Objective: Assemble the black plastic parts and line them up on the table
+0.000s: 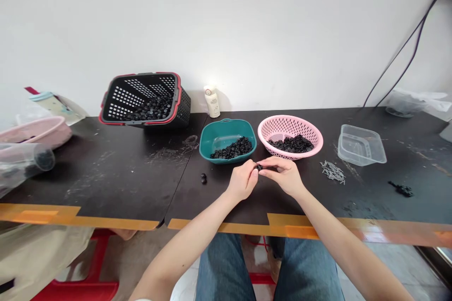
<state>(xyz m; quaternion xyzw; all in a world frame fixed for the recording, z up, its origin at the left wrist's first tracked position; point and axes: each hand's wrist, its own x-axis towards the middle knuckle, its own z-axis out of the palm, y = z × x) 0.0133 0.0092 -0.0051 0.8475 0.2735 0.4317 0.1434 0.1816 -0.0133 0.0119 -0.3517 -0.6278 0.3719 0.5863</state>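
Note:
My left hand [243, 181] and my right hand [283, 177] meet over the table, fingertips pinched on a small black part [259, 167]. Fingers cover most of it, so its exact kind does not show. Just beyond my left hand stands a teal tub [208, 132] holding many small black pieces [233, 148]. Behind my right hand is a pink perforated basket [316, 134] with black ring-like pieces [294, 144] in it. Two small round black parts [204, 178] lie on the table, left of my left hand.
Grey pins or screws [332, 172] lie in a pile on the right, near a clear plastic container [360, 146] and a black cluster of parts [401, 189]. A dark basket [183, 108] with black caps and a white bottle [212, 102] stand by the wall. Orange tape [226, 227] lines the table's edge.

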